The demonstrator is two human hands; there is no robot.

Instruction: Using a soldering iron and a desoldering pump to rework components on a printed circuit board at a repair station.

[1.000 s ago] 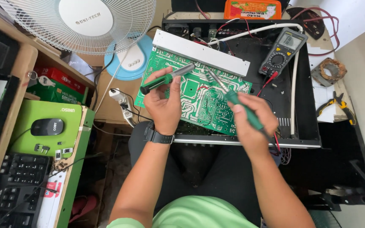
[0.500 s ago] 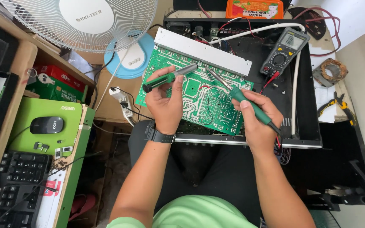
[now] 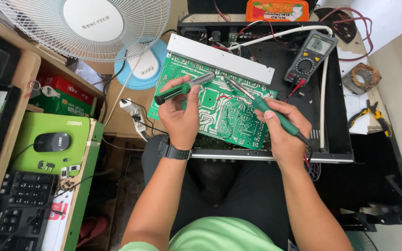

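Hands grasping: left hand [image 3: 181, 116] desoldering pump [image 3: 184, 87], right hand [image 3: 282, 132] soldering iron [image 3: 266, 108], over circuit board [image 3: 219, 111], multimeter [image 3: 311, 56] beside

- The flat green circuit board [image 3: 219, 109] is showing pale silvery-white traces winding across it.
- The slim green-handled soldering iron [image 3: 275, 116] is ending in a grey metal tip.
- The green-and-grey tube-shaped desoldering pump [image 3: 182, 88] is showing a black end.
- The boxy dark grey multimeter [image 3: 311, 56] is trailing red leads.
- The round white desk fan [image 3: 94, 25] is standing on a light blue base.
- The black oval mouse [image 3: 52, 142] is lying on bright green.
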